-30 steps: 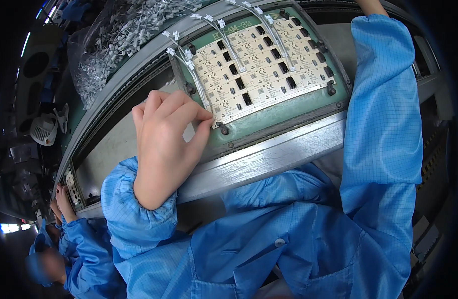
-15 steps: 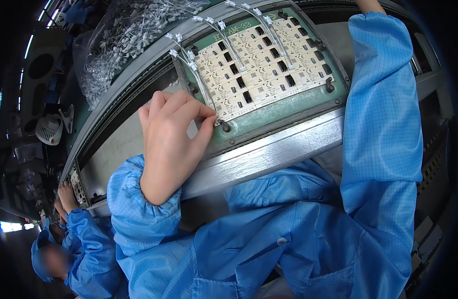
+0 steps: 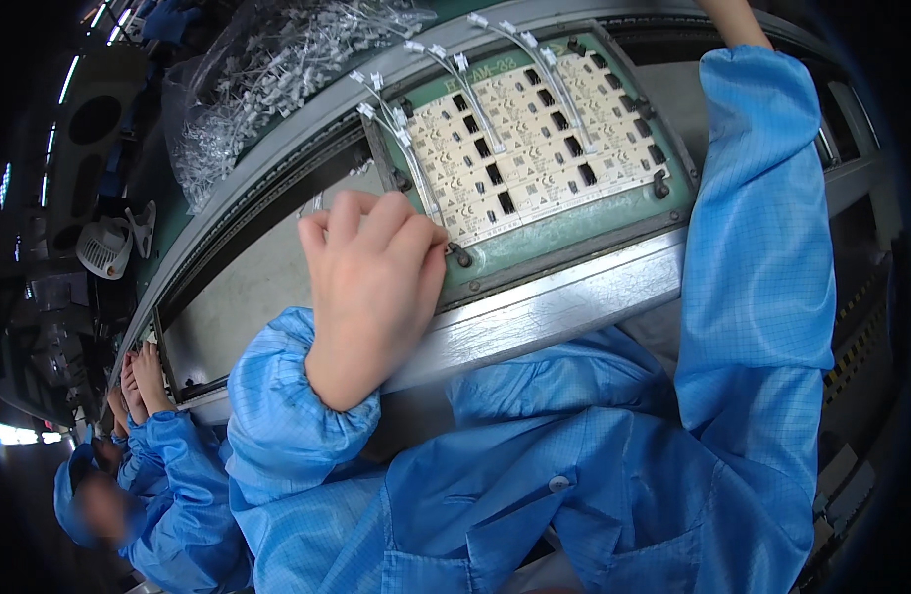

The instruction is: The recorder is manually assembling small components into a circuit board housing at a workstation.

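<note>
My left hand is closed, thumb and fingers pressed together at the near left corner of a cream circuit board panel. Its fingertips cover that corner, so anything between them is hidden. Close by them is a black clip on the green fixture plate that carries the panel. White two-wire leads with connectors run along the panel's left side, and more leads lie across it. Only the wrist side of my right hand shows at the top edge; its fingers are out of frame.
A clear plastic bag heaped with white connector leads lies beyond the rail. A metal rail runs along the near side. Further left are a small white fan and a co-worker's hands at the same line.
The panel and fixture appear slightly farther right in view. My left hand has shifted right with them, and its fingers are more curled, turned over the corner. My right arm has barely moved.
</note>
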### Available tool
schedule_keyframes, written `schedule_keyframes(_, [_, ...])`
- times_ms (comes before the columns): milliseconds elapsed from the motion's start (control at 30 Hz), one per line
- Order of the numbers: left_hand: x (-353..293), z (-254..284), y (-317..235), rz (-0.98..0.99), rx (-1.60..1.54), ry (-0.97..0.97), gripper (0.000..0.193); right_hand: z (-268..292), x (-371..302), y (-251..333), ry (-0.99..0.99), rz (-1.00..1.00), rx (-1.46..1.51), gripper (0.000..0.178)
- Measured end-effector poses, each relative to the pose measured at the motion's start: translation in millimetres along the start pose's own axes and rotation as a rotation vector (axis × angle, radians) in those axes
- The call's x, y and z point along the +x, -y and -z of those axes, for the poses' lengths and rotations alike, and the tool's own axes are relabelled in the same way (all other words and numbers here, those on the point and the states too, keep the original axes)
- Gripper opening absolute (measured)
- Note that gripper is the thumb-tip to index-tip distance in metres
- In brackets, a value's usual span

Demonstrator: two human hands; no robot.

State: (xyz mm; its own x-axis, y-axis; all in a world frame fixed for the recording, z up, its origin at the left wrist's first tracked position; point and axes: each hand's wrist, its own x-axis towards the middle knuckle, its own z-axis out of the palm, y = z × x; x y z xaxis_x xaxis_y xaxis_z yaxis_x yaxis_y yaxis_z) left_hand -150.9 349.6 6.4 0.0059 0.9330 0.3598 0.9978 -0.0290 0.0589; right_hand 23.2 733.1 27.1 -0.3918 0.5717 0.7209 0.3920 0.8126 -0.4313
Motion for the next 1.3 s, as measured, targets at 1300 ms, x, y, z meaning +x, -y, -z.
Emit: schedule_keyframes(1300, [273, -99, 97, 0.659, -0.334, -0.161, 0.032, -30, -5, -53, 0.237, 0.096, 0.232, 0.017])
